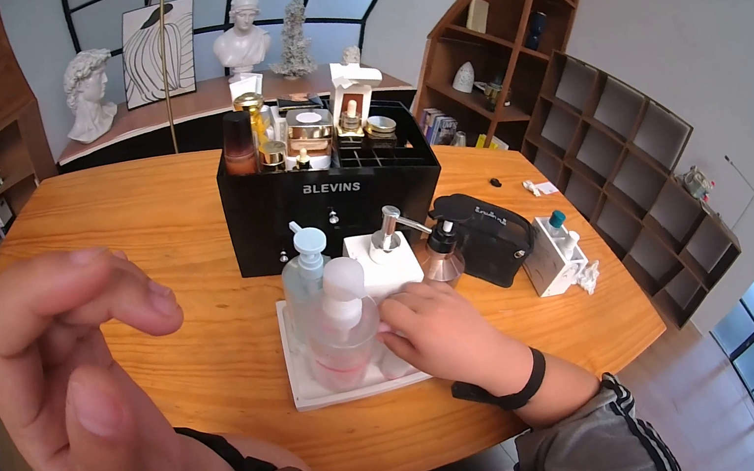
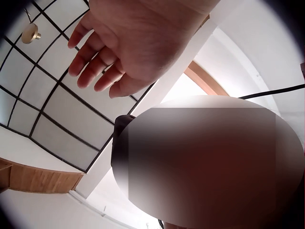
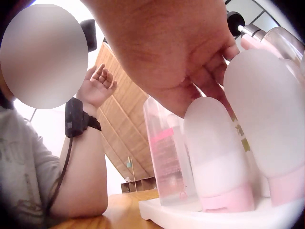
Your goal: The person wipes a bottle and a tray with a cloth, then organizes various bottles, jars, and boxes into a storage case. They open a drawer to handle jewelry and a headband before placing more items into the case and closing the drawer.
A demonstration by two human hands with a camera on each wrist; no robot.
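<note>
My left hand (image 1: 88, 384) is raised on the left side of the head view, fingers loosely bent and holding nothing. In the left wrist view its palm faces the camera. My right hand (image 1: 447, 328) reaches in among bottles on a white tray (image 1: 309, 396). Its fingertips are right at a clear pump bottle (image 1: 344, 336) with pink at the base. The right wrist view shows two frosted white tubes (image 3: 217, 152) with pink caps down, just in front of the fingers, partly hiding them; I cannot tell whether they grip anything. A pale blue pump bottle (image 1: 307, 247) and a white pump dispenser (image 1: 386, 259) stand behind.
A black cosmetics organizer (image 1: 333, 213) filled with jars and bottles stands at the back. An amber pump bottle (image 1: 444, 259), a black pouch (image 1: 493, 241) and a white box (image 1: 553, 261) sit to the right on the wooden table (image 1: 125, 218).
</note>
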